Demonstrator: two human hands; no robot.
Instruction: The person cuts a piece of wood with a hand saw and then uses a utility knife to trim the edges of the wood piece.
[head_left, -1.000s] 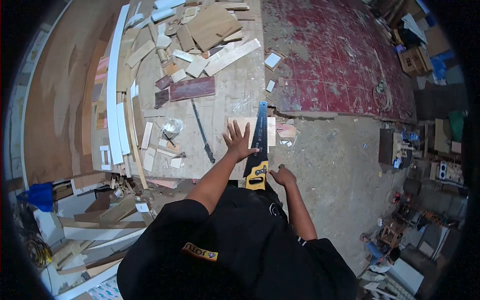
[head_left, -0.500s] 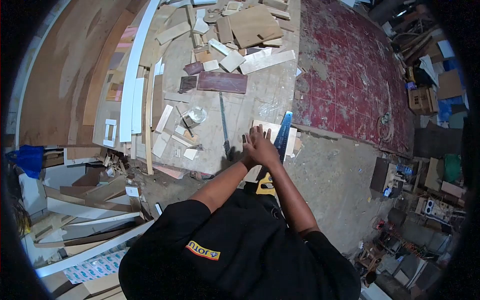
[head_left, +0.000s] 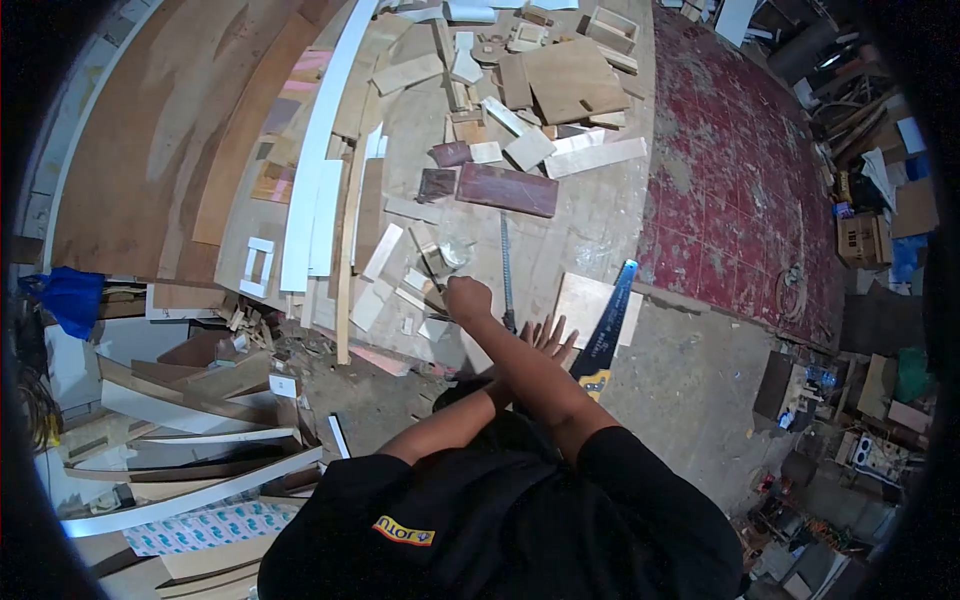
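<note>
My right hand (head_left: 468,300) is closed in a fist over the small wood offcuts, beside a thin dark stick (head_left: 430,258) and a clear tub (head_left: 457,252). What its fingers hold, if anything, is hidden. Under my crossed right forearm, my left hand (head_left: 548,338) spreads its fingers near the table's front edge, beside a pale square board (head_left: 574,298). A handsaw (head_left: 608,330) with a dark blue blade and yellow-black handle lies across that board. Left of the board, a narrow dark strip-like tool (head_left: 507,270) rests on the table.
Wood offcuts and a brown panel (head_left: 578,80) crowd the far part of the table (head_left: 600,215). Long white strips (head_left: 318,150) lie along the left. Stacked boards (head_left: 190,430) stand at lower left. A worn red surface (head_left: 720,190) lies to the right.
My hands were together on the pale board beside the saw. My right hand has moved left to the offcuts; my left stays near the board with fingers spread. The view has shifted left.
</note>
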